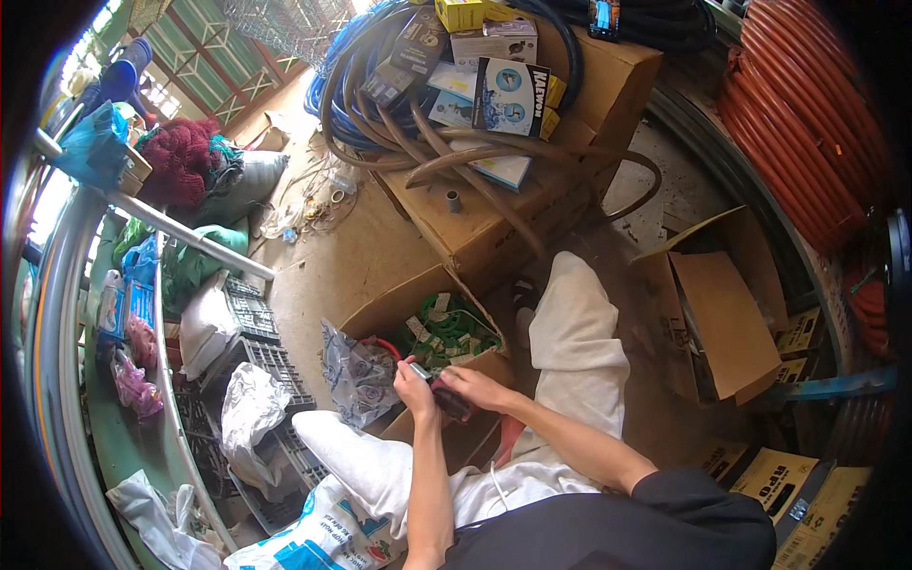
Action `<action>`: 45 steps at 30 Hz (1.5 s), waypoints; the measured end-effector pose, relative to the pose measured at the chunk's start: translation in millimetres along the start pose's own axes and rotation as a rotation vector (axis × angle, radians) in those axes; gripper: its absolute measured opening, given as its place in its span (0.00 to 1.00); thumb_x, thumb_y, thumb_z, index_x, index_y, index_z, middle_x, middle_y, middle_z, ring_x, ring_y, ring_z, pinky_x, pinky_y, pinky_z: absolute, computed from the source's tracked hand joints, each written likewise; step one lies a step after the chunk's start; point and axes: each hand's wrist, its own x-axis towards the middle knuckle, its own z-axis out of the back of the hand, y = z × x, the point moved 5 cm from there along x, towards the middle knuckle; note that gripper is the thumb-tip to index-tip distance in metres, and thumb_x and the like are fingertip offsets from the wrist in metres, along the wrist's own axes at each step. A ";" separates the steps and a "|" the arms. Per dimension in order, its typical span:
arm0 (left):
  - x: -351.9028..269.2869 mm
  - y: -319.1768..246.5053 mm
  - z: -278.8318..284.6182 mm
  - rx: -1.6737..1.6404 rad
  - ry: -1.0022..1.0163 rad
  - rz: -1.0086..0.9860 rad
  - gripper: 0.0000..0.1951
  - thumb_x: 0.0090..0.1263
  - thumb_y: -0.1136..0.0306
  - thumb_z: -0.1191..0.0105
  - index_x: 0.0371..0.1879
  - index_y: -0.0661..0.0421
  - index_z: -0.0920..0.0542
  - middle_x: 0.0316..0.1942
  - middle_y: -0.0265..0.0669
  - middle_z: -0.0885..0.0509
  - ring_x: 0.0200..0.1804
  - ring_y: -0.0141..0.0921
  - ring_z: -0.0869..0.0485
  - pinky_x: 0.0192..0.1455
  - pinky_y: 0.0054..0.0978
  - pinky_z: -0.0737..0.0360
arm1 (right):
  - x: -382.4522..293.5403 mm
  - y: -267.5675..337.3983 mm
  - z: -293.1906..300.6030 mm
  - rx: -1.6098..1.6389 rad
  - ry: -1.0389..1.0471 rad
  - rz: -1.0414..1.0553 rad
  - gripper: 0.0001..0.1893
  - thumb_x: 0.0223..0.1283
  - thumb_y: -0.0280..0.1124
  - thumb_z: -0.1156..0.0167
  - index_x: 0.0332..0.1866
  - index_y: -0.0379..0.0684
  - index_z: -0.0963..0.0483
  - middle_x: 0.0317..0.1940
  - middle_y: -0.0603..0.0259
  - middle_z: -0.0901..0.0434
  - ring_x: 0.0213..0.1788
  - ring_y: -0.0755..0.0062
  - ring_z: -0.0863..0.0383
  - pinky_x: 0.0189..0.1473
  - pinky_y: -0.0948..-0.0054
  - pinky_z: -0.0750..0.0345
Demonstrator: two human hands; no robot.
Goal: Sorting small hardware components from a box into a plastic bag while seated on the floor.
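My left hand (417, 393) is closed around a small silvery-grey piece (419, 371), its thumb near the top. Right beside it, my right hand (474, 388) grips a dark red-and-black tool (452, 403); its exact kind is partly hidden by my fingers. Both hands meet above an open cardboard box (399, 299) between my knees. Green plastic pieces with white tags (442, 335) fill the far part of that box. Close to my left hand, a printed clear plastic bag (356, 377) hangs over the box's side, and a red curved rim (382, 346) shows behind it.
Ahead stands a large cardboard carton (491, 228) with brown hose (463, 160), small product boxes (494, 43) and a short grey pipe piece (453, 201). An opened carton (719, 313) and orange coiled pipe (805, 135) are at right. Black plastic crates (271, 377) line the left.
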 end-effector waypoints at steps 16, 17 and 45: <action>-51.4 -51.6 -78.1 0.361 0.322 -0.471 0.21 0.83 0.62 0.61 0.45 0.62 0.14 0.46 0.48 0.13 0.55 0.44 0.20 0.61 0.39 0.27 | 10.8 -34.8 43.7 0.224 -0.526 0.032 0.28 0.79 0.51 0.58 0.50 0.34 0.20 0.44 0.51 0.14 0.49 0.62 0.15 0.52 0.63 0.24; -57.4 -49.6 -83.4 0.289 0.413 -0.489 0.22 0.84 0.60 0.61 0.45 0.62 0.14 0.47 0.47 0.14 0.56 0.45 0.21 0.64 0.39 0.29 | 13.3 -35.6 52.5 0.331 -0.486 0.040 0.29 0.79 0.52 0.58 0.49 0.34 0.20 0.43 0.55 0.14 0.47 0.68 0.17 0.51 0.65 0.24; -34.4 -13.8 -92.4 -0.087 0.723 0.117 0.23 0.86 0.52 0.58 0.66 0.56 0.25 0.55 0.30 0.18 0.57 0.25 0.22 0.62 0.28 0.26 | 50.0 9.8 119.0 -0.144 -0.200 0.032 0.24 0.79 0.49 0.55 0.53 0.40 0.18 0.41 0.58 0.14 0.43 0.69 0.18 0.52 0.68 0.23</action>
